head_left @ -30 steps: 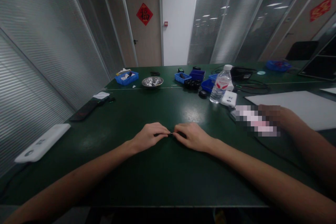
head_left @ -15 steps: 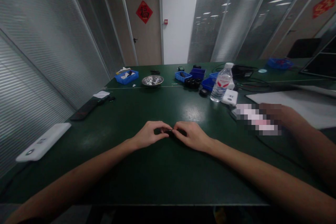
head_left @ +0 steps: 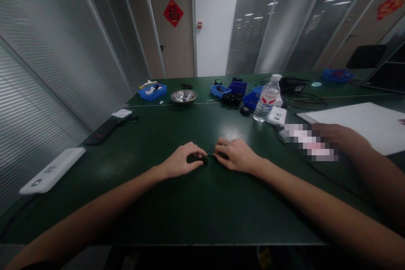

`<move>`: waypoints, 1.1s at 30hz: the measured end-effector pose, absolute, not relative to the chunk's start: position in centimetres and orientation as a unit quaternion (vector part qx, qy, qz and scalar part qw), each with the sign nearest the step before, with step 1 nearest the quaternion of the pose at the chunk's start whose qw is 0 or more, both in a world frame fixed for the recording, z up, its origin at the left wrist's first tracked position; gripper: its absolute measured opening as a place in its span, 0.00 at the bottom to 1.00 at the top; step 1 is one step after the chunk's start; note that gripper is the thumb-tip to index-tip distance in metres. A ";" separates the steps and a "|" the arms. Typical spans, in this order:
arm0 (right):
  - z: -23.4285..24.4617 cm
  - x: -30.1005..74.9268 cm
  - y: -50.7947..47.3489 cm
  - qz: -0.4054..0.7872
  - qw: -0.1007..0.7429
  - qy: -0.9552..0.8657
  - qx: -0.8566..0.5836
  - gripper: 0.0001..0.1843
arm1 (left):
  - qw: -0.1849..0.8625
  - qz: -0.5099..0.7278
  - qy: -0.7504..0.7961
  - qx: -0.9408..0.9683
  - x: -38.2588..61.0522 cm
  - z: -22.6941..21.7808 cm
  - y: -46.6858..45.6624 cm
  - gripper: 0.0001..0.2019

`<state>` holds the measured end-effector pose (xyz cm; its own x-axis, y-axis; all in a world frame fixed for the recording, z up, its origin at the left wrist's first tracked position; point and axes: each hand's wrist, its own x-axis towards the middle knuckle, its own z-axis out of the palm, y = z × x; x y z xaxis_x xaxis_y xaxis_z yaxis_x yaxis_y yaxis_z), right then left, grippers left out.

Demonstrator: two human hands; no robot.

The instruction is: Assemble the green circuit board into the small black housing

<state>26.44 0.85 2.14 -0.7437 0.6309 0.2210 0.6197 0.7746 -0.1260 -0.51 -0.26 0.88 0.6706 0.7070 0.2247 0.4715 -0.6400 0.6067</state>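
Both my hands rest on the dark green table [head_left: 196, 206] in front of me. My left hand [head_left: 182, 161] is curled, its fingertips pinched on a small black part [head_left: 198, 159]. My right hand [head_left: 236, 155] is also closed in a pinch just to the right, on a thin dark piece that seems to join the black part. The two hands are a few centimetres apart. What the small part is cannot be made out in the dim light.
Another person's arm [head_left: 357, 152] lies on the table at the right, by a white sheet [head_left: 357, 124]. Further back stand a water bottle [head_left: 265, 103], a white box [head_left: 276, 116], blue bins [head_left: 152, 92], a metal bowl [head_left: 184, 96]. A white device [head_left: 52, 169] and black phone [head_left: 103, 131] lie left.
My hands have drawn slightly apart and shifted a little away from me; the right hand moved right. The small black part now shows under my left fingertips.
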 end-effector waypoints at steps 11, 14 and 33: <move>1.7 26.1 0.8 -0.002 0.120 -0.940 -0.320 0.14 | 0.221 0.263 0.376 0.860 -0.4 0.8 -0.1 0.09; 1.6 26.0 0.6 -0.009 0.115 -0.944 -0.308 0.16 | 0.222 0.265 0.393 0.852 -0.5 0.7 0.0 0.09; 1.0 26.1 1.5 -0.037 0.104 -0.888 -0.446 0.15 | 0.270 0.282 0.381 0.838 -0.7 0.0 0.1 0.23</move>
<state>26.10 1.52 0.97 -0.5809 0.7841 0.2184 0.7996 0.5999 -0.0270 -0.69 0.05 0.03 0.5515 0.7905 0.2663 0.4863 -0.5641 0.6673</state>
